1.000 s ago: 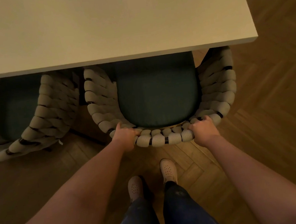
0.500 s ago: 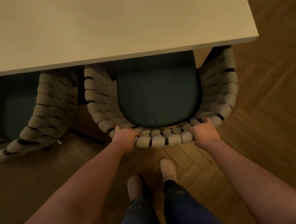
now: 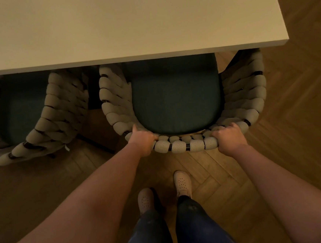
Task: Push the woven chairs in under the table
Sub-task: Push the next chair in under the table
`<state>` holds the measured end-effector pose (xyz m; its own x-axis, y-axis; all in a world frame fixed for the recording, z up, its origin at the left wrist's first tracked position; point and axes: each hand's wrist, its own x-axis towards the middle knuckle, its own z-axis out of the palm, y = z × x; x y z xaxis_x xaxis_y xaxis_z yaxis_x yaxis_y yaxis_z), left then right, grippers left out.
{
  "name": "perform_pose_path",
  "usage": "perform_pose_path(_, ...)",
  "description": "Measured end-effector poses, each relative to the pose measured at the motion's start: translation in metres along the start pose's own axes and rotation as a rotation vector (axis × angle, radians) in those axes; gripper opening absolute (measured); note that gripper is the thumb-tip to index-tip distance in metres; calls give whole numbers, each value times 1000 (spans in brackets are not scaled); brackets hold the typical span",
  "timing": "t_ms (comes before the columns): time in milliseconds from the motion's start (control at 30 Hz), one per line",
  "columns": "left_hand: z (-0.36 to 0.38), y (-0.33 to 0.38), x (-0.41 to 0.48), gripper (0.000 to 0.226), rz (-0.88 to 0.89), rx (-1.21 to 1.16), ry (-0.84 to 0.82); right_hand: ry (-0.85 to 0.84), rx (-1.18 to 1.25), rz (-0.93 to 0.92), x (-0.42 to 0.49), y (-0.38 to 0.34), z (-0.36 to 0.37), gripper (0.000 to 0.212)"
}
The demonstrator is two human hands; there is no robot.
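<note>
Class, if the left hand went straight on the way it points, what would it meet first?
The left hand grips the chair's back rim; straight on lies the cushion, though it may pass above that and reach the table edge. Depth is unclear.

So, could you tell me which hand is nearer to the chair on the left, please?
Left. The left hand grips the held chair at its back rim, on the side beside the left chair; the right hand grips the same rim at its far end.
</note>
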<state>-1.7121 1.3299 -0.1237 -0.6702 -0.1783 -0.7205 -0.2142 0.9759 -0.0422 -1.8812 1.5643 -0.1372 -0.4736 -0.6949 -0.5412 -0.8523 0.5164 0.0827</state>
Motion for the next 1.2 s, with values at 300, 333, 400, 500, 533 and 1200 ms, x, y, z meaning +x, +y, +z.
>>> perform_pose_path(300, 32, -5, -15, 57, -74, -1, 196, 11, -55, 61, -5, -23, 2, 29)
perform_pose_path(333, 37, -11, -19, 58, -51, -32, 240, -28, -67, 84, -4, -27, -1, 30)
perform_pose_path(400, 46, -24, -27, 63, 5, -77, 329, -142, -35, 112, -1, -35, -9, 40)
perform_pose_path(500, 62, -54, -47, 70, 35, -109, 420, -265, 176, 39, 8, -72, -27, 80)
perform_pose_path(533, 70, -70, -57, 72, 30, -121, 443, -248, 247, -8, 12, -97, -35, 87)
perform_pose_path(1200, 235, -438, -240, 102, -325, -282, 298, 163, 419, -165, 82, -538, -143, 89)
